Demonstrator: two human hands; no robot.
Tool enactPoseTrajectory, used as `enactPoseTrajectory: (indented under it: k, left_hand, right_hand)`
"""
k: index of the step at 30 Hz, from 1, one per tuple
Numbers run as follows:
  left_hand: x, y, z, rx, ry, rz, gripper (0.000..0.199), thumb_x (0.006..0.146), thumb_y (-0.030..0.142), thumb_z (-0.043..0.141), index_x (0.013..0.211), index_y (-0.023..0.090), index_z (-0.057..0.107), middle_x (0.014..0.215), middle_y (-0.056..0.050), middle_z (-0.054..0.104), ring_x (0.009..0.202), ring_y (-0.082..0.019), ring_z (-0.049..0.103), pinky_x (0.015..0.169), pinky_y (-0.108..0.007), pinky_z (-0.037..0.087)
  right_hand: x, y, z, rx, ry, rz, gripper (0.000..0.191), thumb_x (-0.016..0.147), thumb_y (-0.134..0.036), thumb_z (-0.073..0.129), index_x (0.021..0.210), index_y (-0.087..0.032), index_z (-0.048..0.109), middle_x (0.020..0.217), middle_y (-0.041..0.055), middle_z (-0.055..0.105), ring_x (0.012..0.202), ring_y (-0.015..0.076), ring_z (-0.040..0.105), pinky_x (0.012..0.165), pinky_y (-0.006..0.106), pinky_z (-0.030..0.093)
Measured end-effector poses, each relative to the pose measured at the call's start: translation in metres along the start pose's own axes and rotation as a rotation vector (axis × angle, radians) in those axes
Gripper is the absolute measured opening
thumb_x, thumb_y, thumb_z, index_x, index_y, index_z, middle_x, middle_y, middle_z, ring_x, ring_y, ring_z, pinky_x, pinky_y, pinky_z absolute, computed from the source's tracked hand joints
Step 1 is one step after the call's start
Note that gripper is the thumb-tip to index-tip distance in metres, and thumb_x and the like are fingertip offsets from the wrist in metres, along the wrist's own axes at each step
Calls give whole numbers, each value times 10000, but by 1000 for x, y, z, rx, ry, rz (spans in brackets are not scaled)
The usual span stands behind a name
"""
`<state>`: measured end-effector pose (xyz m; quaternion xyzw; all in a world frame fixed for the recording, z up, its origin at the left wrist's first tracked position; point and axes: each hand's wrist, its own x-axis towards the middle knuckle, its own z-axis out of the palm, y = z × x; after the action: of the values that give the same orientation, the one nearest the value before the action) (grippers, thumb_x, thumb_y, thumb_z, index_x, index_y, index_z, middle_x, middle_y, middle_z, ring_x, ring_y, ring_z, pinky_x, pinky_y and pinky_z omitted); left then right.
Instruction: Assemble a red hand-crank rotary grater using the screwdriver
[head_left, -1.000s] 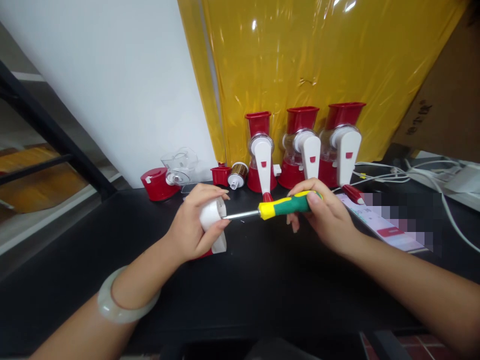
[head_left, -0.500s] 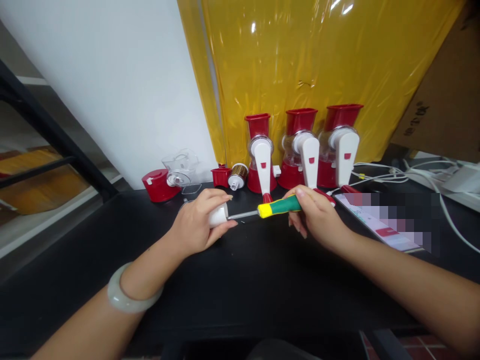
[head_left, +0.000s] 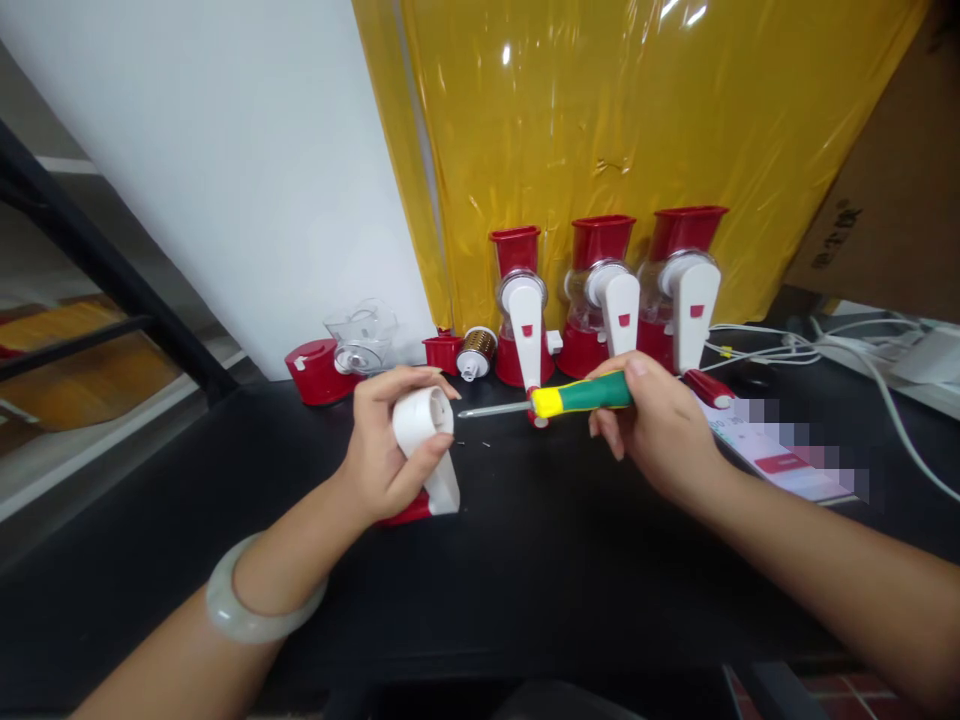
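My left hand point(head_left: 390, 440) is wrapped round a white crank handle point(head_left: 424, 420), its round hollow end turned toward the right and its red grip partly hidden low behind my fingers. In my right hand point(head_left: 652, 410) is a green and yellow screwdriver point(head_left: 585, 394), held level. The metal tip points left, a little apart from the white round opening. Two tiny screws point(head_left: 486, 444) lie on the black table point(head_left: 525, 560) just beneath the shaft.
Three red and white rotary graters point(head_left: 521, 320) stand at the back. Left of them are a grater drum point(head_left: 476, 352), a red pusher point(head_left: 442, 352), a clear housing point(head_left: 361, 335) and a red base point(head_left: 319, 372). A phone point(head_left: 787, 460) and white cables point(head_left: 780, 345) lie right.
The screwdriver has drawn back to the right, out of the white part. My left hand has turned the part, so its opening and lower arm now show.
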<state>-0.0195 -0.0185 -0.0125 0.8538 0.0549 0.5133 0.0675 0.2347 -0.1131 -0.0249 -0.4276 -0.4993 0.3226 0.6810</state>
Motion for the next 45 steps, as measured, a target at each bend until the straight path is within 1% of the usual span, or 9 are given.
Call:
enactPoseTrajectory:
  k: [4, 6, 9, 13, 21, 28, 33, 41, 45]
  left_hand:
    - [-1, 3, 4, -239, 24, -124, 430, 952, 372, 556, 1319, 230, 385, 1049, -83, 607, 725, -156, 640, 630, -335, 570]
    - [2, 8, 6, -327, 8, -178, 390, 974, 386, 520, 1306, 231, 387, 1020, -71, 605, 664, -133, 620, 593, -312, 558]
    - [6, 15, 8, -404, -2, -253, 341, 995, 408, 482, 1273, 227, 402, 976, -57, 606, 640, -122, 614, 582, -297, 549]
    - [8, 19, 9, -445, 1, -301, 322, 997, 412, 480, 1256, 232, 419, 971, -56, 605, 643, -126, 614, 571, -290, 538]
    - [3, 16, 10, -519, -24, -383, 313, 995, 380, 490, 1254, 219, 419, 971, -45, 598, 647, -116, 615, 570, -261, 535]
    - [2, 11, 8, -637, -76, -470, 322, 1002, 396, 476, 1270, 230, 405, 970, -33, 598, 618, -111, 626, 541, -256, 528]
    - [4, 11, 8, -694, -128, -576, 332, 997, 407, 487, 1262, 224, 407, 952, -25, 596, 615, -108, 628, 542, -251, 517]
    - [3, 12, 9, -780, -183, -657, 344, 998, 419, 480, 1264, 218, 396, 944, -27, 593, 595, -110, 622, 488, -236, 520]
    - [3, 8, 9, -782, -192, -665, 323, 1001, 398, 482, 1256, 214, 409, 928, -29, 598, 583, -107, 620, 493, -234, 522]
  right_hand:
    - [-3, -4, -3, -41, 7, -125, 318, 946, -557, 465, 893, -259, 564, 516, -28, 521, 441, 143, 511, 417, 287, 404]
    - [-5, -3, -3, -41, -19, -141, 301, 947, -550, 470, 918, -265, 562, 544, -19, 538, 480, 153, 542, 428, 290, 415]
    - [-6, 0, -4, -26, -58, -150, 284, 949, -532, 481, 955, -260, 562, 597, -7, 567, 528, 153, 568, 442, 282, 429]
    - [-7, 1, -3, -22, -75, -163, 285, 948, -528, 486, 980, -253, 554, 655, 3, 597, 555, 148, 581, 463, 279, 456]
    - [-8, 3, -2, -29, -118, -169, 268, 950, -504, 500, 994, -244, 548, 689, 8, 607, 574, 141, 589, 490, 273, 479]
    - [-1, 5, -13, -124, -230, -217, 245, 952, -473, 514, 1027, -242, 540, 770, 15, 643, 621, 140, 604, 568, 284, 503]
    - [4, 3, -22, -191, -292, -269, 242, 949, -457, 526, 1034, -234, 565, 795, 22, 634, 637, 139, 588, 593, 286, 491]
    - [9, 5, -30, -197, -322, -290, 242, 950, -438, 519, 1043, -226, 588, 800, 18, 604, 646, 139, 566, 594, 280, 471]
    - [6, 1, -29, -268, -331, -282, 260, 942, -461, 529, 1039, -228, 589, 796, 24, 613, 678, 154, 580, 622, 294, 479]
